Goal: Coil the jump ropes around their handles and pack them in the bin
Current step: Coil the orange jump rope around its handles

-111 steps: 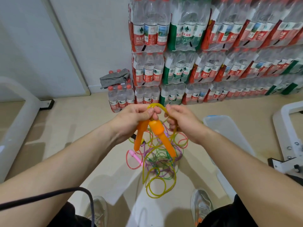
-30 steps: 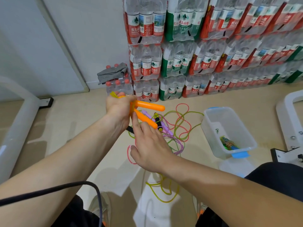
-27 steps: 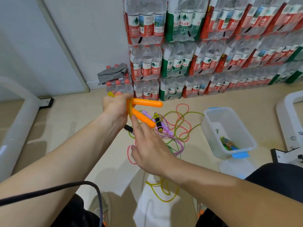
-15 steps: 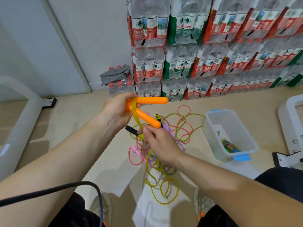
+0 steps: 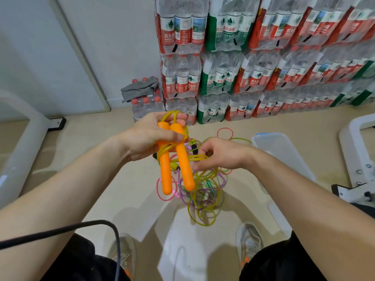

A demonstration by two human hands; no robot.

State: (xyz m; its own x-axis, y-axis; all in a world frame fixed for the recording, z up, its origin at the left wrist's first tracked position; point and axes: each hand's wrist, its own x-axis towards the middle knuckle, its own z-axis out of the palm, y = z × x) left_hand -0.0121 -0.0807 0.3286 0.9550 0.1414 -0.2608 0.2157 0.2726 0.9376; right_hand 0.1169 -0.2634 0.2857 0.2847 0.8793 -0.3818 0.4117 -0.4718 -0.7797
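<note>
L hand was clenched round the tops of the two orange handles, thumb across the front, holding them up above the floor at mid-frame. The handles sat side by side, touching near the top, and pointed down w/ their free ends slightly apart. Yellow rope came out of the handle tops in a small loop above the L fingers, crossed the handles diagonally just below the thumb, then ran right to the R hand. R hand was just beside the handles, fingers curled, pinching that rope at the fingertips. The rest of the yellow rope dropped in loose loops to the floor, mixed into a tangle of ropes (pink, purple, green) lying below & behind the handles, just ahead of the person's shoes. A black-and-yellow handle showed in the gap btw the two hands, part of the tangle. Bin, clear plastic w/ a blue edge at its far rim, stood on the floor right of the R hand, near the tangle. R forearm covered its near side & the contents couldn't be made out. Shrink-wrapped packs of water bottles were stacked along the back wall, w/ a grey cloth on a low pack at the left end. Black cable ran across lower left, in front of the L forearm. White frame stood at the right edge
</note>
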